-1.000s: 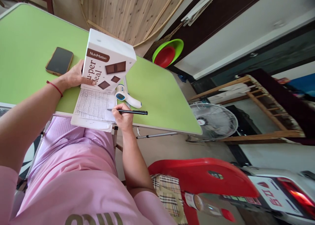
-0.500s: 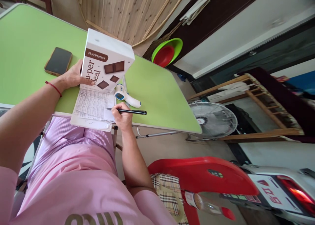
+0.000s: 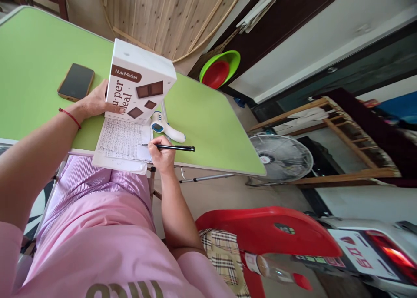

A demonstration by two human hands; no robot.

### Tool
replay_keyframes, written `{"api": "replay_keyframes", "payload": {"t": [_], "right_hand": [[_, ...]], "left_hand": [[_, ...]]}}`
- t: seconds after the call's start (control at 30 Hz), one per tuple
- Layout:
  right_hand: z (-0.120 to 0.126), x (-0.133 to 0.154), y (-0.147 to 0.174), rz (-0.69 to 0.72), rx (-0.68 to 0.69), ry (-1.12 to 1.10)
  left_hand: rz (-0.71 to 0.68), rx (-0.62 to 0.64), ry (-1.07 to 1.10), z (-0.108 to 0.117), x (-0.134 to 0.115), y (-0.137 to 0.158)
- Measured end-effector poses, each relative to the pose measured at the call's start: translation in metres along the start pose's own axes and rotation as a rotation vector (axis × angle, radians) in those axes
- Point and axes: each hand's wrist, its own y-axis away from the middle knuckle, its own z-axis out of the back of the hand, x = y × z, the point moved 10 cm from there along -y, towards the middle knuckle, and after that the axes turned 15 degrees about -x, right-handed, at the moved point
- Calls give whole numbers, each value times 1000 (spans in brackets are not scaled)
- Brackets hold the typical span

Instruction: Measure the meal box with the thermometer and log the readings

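Observation:
My left hand (image 3: 99, 101) grips the lower left side of a white box (image 3: 153, 57) with brown chocolate pictures, its thumb across the front and its other fingers hidden behind. The box stands upright, slightly tilted, at the top of a notebook (image 3: 122, 139) filled with handwriting. My right hand (image 3: 163, 155) is closed around a black pen (image 3: 176, 148), whose tip points left over the right part of the page. Just above that hand lies a white and blue infrared thermometer (image 3: 167, 127). A dark phone (image 3: 76, 81) rests left of the box.
The green folding table (image 3: 211, 124) carries these things. To its right stand a fan (image 3: 282, 159) and a wooden frame (image 3: 352, 141). A red plastic chair (image 3: 260, 228) is near my right elbow, with a bottle (image 3: 273, 269) on it. Green and red basins (image 3: 216, 74) sit beyond the table.
The view has shifted very slightly. Both hands keep their hold on the box and the pen, with hardly any visible movement.

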Motion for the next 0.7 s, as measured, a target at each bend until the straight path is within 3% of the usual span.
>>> {"api": "replay_keyframes", "payload": {"t": [0.3,0.7], "right_hand": [[5,6,1,61,-60,10],[5,0,0,23,-45,11]], "left_hand": [[8,7,0,-1,1,1],[71,-40,-10,1,-4,3]]}}
